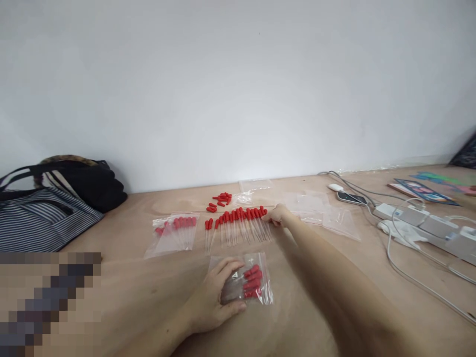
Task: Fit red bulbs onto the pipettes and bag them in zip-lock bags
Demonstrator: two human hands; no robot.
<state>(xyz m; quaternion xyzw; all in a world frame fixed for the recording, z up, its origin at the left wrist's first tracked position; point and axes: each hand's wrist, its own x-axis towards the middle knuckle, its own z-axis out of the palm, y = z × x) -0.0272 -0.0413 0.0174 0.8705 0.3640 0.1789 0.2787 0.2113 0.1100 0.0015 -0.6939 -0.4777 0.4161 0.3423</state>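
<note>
Low in the middle, a clear zip bag (235,291) lies on the table with several red-bulbed droppers (253,283) inside. My left hand (213,297) rests over the bag's left side, thumb and fingers spread apart and touching it. Further back, a row of glass-clear droppers (240,223) with red rubber bulbs points its tips toward me. At the row's right end, my right hand (275,215) has its fingers closed around a dropper's bulb, partly hidden by the hand. Left of the row lie filled zip bags (174,243) holding more red-bulbed droppers.
Loose red bulbs (223,199) lie behind the row, near clear tubes (241,200). Flat clear bags (316,208) overlap to the right. A phone-like device (351,198), cables, and a power strip (431,225) stand further right. A striped bag (48,218) sits at left; the wall is behind.
</note>
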